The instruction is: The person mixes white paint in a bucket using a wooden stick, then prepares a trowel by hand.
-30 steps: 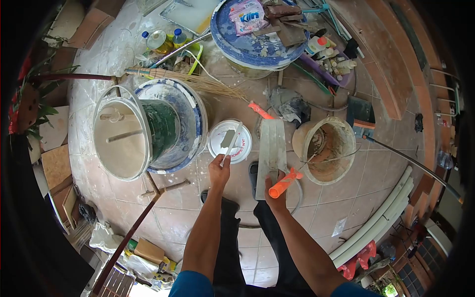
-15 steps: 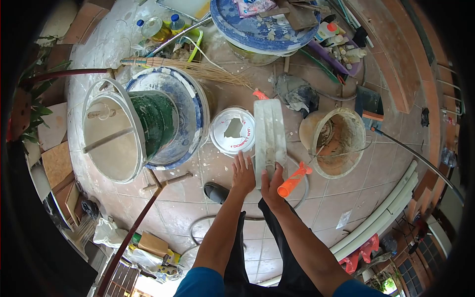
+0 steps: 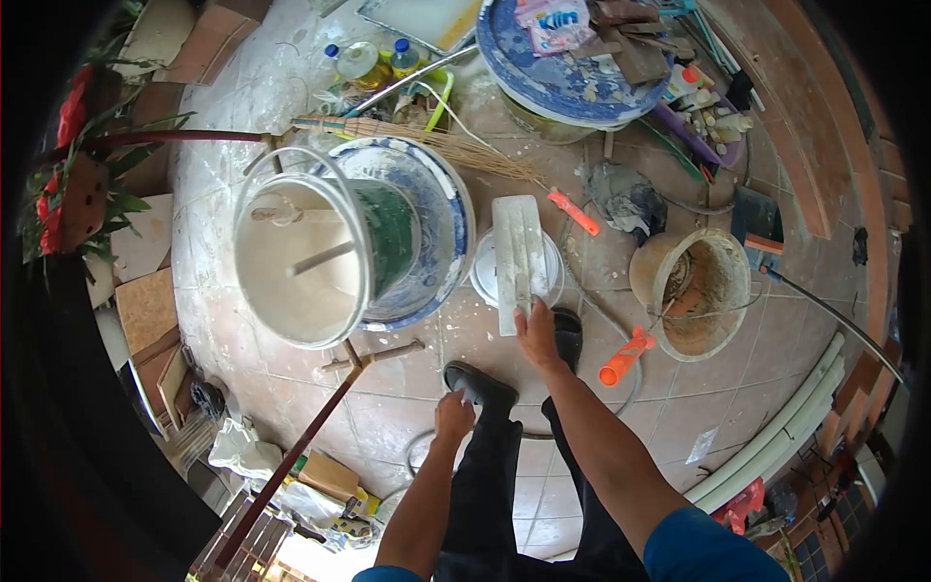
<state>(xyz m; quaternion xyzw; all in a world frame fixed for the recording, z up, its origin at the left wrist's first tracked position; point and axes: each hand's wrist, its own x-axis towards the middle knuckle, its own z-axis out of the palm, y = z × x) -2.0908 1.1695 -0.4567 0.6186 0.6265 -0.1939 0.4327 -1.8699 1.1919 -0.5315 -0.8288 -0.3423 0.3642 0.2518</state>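
My right hand [image 3: 537, 335] grips the near end of a long grey plastering trowel [image 3: 520, 257], fingers wrapped at its edge. The flat trowel overlaps a small white lidded pail [image 3: 484, 274], hiding much of its lid. Lower and to the left, my left hand [image 3: 453, 417] is closed in front of a black shoe [image 3: 485, 384]; whatever its fingers may hold is hidden. Right of my right hand, an orange-handled tool [image 3: 626, 357] leans by a dirty bucket [image 3: 669, 291]. Another orange handle [image 3: 574, 211] lies on the tiles beyond the trowel.
At left, a pail of pale mix [image 3: 296, 276] stands on a blue-and-white drum [image 3: 441, 228]. A wooden-handled squeegee-like pole [image 3: 305, 432] reaches in from lower left. A hose [image 3: 630, 383] curls around my feet. A cluttered blue drum top [image 3: 504, 48] stands behind; pipes [image 3: 776, 427] lie at right.
My left hand has left the trowel's side and drawn back, closing. The trowel now lies across the white pail's lid instead of beside it. The view has shifted.
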